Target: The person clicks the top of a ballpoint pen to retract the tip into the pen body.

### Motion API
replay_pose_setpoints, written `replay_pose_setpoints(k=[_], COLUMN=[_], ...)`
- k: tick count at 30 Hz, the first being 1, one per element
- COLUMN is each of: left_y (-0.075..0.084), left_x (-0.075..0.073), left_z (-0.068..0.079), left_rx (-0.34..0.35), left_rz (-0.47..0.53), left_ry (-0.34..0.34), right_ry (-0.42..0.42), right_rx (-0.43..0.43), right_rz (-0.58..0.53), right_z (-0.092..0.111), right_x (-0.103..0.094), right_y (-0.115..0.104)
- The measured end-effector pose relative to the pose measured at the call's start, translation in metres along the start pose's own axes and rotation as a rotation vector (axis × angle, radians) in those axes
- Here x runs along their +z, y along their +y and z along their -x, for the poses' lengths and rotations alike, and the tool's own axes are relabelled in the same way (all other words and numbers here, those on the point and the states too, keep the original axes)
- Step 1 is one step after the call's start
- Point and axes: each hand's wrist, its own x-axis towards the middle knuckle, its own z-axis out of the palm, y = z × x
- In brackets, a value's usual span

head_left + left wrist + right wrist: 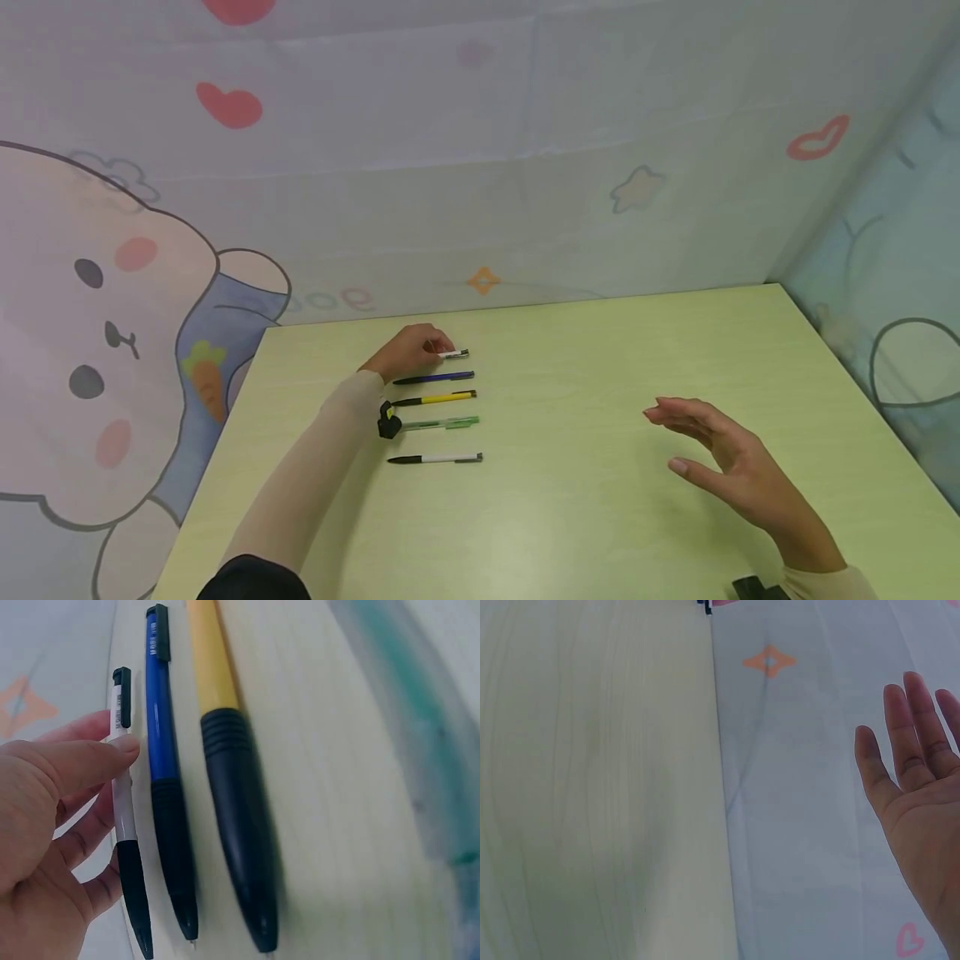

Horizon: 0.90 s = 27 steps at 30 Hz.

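At the far end of a row of pens, my left hand (411, 352) pinches a white pen (454, 354) between thumb and fingers. The left wrist view shows that white pen (124, 802) with its black grip and black clip. Beside it lie a blue pen (435, 378) and a yellow pen (441, 398), both with black grips. Nearer are a clear green pen (442, 423), partly hidden by the wrist device, and another white pen (446, 458) with a black grip. My right hand (731, 467) hovers over the table's right side, fingers extended, holding nothing.
The pens lie on a pale yellow-green wooden table (570, 367). Behind its back edge hangs a white cloth (420, 217) printed with hearts, a star and a cartoon animal. Another printed cloth (892, 275) borders the right side.
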Motion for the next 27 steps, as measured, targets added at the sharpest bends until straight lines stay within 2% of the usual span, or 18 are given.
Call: replay_pose_setpoints(k=[12, 20, 27], left_y=[-0.001, 0.0, 0.009], left_x=[0.003, 0.003, -0.001], left_z=[0.001, 0.006, 0.01], left_rx=[0.013, -0.005, 0.033], left_rz=[-0.03, 0.013, -0.046], left_ry=[0.002, 0.042, 0.078], right_ry=[-0.007, -0.009, -0.007], right_rx=[-0.004, -0.009, 0.022], right_rz=[-0.003, -0.006, -0.003], right_z=[-0.003, -0.002, -0.003], right_x=[0.0, 0.0, 0.001], right_y=[-0.002, 0.001, 0.001])
